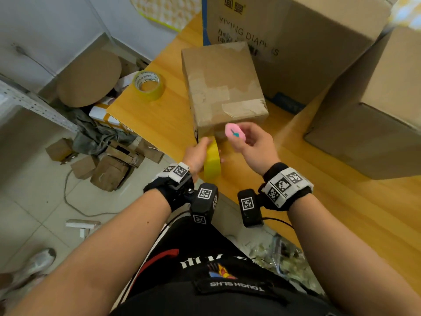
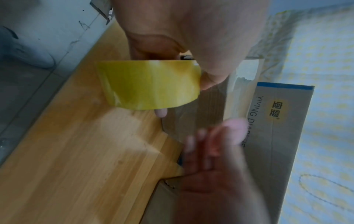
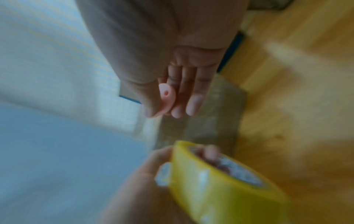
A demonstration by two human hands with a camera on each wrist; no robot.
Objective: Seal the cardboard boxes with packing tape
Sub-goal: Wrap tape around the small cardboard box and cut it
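Yellow wood-grain table (image 1: 319,213) in a storage room, grey tiled floor (image 1: 34,213) to its left. Small brown cardboard box (image 1: 222,87) standing near the table's front-left corner, top flaps closed and crossed by clear tape strips. Yellow roll of packing tape (image 1: 212,159) held on edge just in front of the box's near face, at the table's front edge; a strip appears to run from roll to box, contact not clear. Left hand (image 1: 197,153) clamped on that roll, thumb on the outer face, fingers (image 3: 209,151) curled through the core. Right hand (image 1: 255,147) just right of the roll, above the table and before the box's near-right corner, pinching a small pink oval cutter (image 1: 235,132) between thumb and fingers; blade not discernible. Second yellow tape roll (image 1: 148,85) lying flat near the table's left edge, beside the small box. Large printed cardboard carton (image 1: 296,42) behind the small box, touching or nearly so. Plain brown carton (image 1: 376,115) toward the table's right edge. Crushed cardboard pieces (image 1: 109,165) scattered on the floor below the left edge.
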